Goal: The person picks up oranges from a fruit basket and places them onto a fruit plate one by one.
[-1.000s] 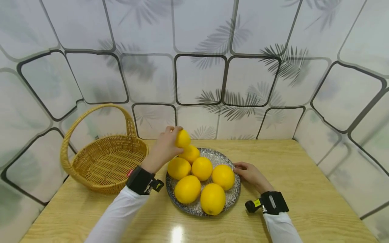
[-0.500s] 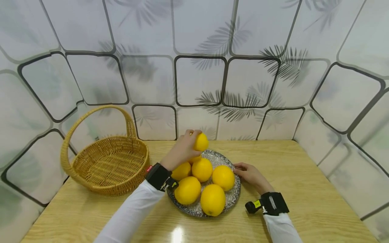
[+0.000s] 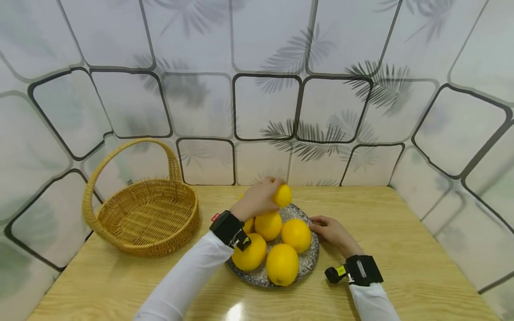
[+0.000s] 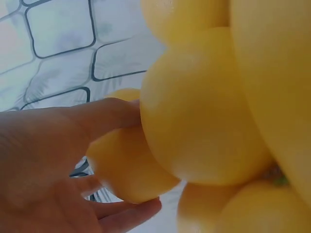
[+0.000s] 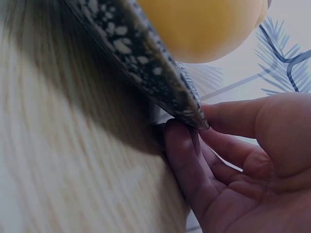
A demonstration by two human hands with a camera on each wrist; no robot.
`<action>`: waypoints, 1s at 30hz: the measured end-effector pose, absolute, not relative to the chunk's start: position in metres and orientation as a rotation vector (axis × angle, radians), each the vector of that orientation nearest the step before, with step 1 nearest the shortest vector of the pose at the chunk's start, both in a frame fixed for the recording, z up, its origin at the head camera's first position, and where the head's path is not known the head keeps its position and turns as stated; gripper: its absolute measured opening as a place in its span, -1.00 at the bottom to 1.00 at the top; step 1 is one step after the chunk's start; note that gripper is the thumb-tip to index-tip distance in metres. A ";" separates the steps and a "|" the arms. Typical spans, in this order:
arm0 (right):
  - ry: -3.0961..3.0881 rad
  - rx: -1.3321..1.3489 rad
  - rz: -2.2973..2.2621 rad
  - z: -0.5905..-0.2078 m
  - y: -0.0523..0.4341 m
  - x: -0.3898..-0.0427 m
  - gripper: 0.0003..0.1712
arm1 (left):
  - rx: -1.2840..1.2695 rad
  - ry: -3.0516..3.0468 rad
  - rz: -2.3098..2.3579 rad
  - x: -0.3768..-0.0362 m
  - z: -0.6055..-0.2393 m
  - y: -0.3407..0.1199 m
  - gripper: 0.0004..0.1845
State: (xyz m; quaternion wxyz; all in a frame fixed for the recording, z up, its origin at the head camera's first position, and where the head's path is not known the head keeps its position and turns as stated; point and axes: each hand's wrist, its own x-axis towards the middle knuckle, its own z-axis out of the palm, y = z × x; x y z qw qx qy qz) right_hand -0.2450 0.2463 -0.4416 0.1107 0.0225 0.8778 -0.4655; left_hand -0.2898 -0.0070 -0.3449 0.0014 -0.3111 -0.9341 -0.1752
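Note:
My left hand [image 3: 258,198] holds a yellow orange [image 3: 283,196] over the far side of a round speckled plate [image 3: 257,279]. In the left wrist view the thumb and fingers lie around that orange [image 4: 129,167], partly behind a nearer orange [image 4: 204,107]. Several more oranges rest on the plate, among them a front one [image 3: 282,265] and a right one [image 3: 296,235]; the left hand and wrist cover some at the back left. My right hand [image 3: 334,232] pinches the plate's right rim, with the thumb and fingers on either side of the edge [image 5: 194,114].
A wicker basket [image 3: 192,223] with a tall arched handle stands left of the plate on the wooden table [image 3: 401,249]. A patterned wall [image 3: 265,107] rises behind the table. Each wrist wears a black strap with a small camera.
My left hand has carried the orange to the right and slightly down, from the plate's back left across its far side. The right hand has stayed at the rim.

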 end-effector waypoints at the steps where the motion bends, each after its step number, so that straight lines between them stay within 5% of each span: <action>1: 2.578 0.065 -1.368 -0.442 0.246 -0.245 -0.47 | -0.978 -2.955 -0.545 -0.290 -0.345 -0.006 -0.22; 30: 2.606 0.082 -1.303 -0.440 0.246 -0.247 -0.46 | -0.878 -3.299 -0.253 -0.294 -0.352 0.016 -0.39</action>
